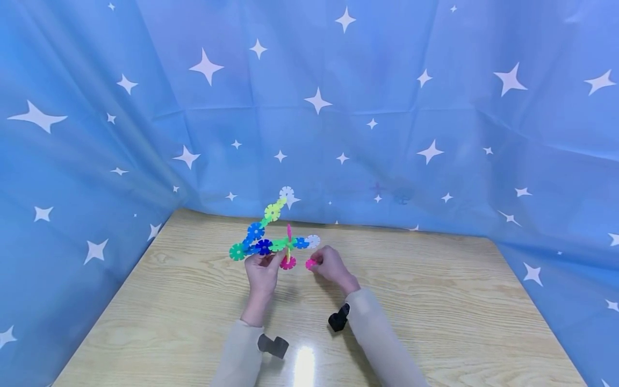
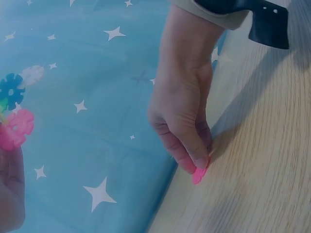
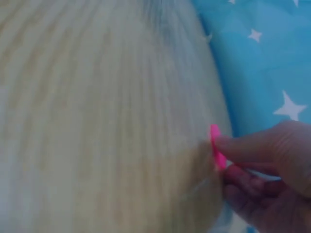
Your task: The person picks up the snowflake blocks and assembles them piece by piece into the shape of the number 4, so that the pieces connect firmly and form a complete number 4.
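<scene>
My left hand (image 1: 263, 275) holds a joined chain of colourful notched plastic snowflake discs (image 1: 256, 231) over the table, fingers at its underside. One branch slants up through blue and yellow to a white disc (image 1: 286, 193); another runs right through green and blue to a second white disc (image 1: 313, 241). From the green part, pink discs stick out above and below, the lower pink disc (image 1: 288, 263) beside my left fingers. A single loose pink disc (image 3: 217, 147) is pinched between thumb and fingers of my right hand (image 1: 332, 263), just right of the chain.
Both hands are over a light wood-grain table (image 1: 435, 301). A blue curtain (image 1: 387, 177) with white stars hangs behind it and along its left side. Black wrist mounts (image 1: 337, 321) sit on both sleeves.
</scene>
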`<action>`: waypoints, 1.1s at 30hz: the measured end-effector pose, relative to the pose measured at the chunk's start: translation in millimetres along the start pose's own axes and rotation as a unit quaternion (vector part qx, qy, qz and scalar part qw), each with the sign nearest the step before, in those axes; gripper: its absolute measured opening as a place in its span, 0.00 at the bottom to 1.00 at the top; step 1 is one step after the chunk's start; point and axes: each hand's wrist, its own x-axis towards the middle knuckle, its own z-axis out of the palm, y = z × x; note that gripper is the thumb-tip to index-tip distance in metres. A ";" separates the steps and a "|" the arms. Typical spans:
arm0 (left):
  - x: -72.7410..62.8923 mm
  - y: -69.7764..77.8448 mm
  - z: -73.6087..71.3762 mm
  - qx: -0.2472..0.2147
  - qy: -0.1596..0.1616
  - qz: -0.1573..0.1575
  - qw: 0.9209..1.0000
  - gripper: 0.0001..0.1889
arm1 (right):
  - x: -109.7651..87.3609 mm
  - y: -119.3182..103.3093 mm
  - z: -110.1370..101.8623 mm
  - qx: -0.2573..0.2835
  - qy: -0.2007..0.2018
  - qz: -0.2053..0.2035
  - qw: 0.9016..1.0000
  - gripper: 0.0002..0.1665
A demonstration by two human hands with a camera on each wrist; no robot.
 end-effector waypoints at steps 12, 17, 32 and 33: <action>-1.6 0.3 -0.6 0.007 0.004 0.001 1.000 0.07 | -4.0 -3.3 -3.4 0.027 0.004 0.013 1.000 0.09; -1.5 0.4 -0.3 0.006 0.003 0.011 1.000 0.03 | -7.7 -4.8 -10.8 0.094 0.059 0.002 0.994 0.07; -2.5 -27.9 -3.1 -0.018 -0.008 -0.004 1.000 0.03 | -39.1 -88.1 -94.8 0.210 0.174 -0.092 0.958 0.06; -2.6 -27.8 -3.1 -0.017 -0.010 -0.001 1.000 0.03 | -41.1 -93.1 -97.7 0.212 0.177 -0.104 0.956 0.06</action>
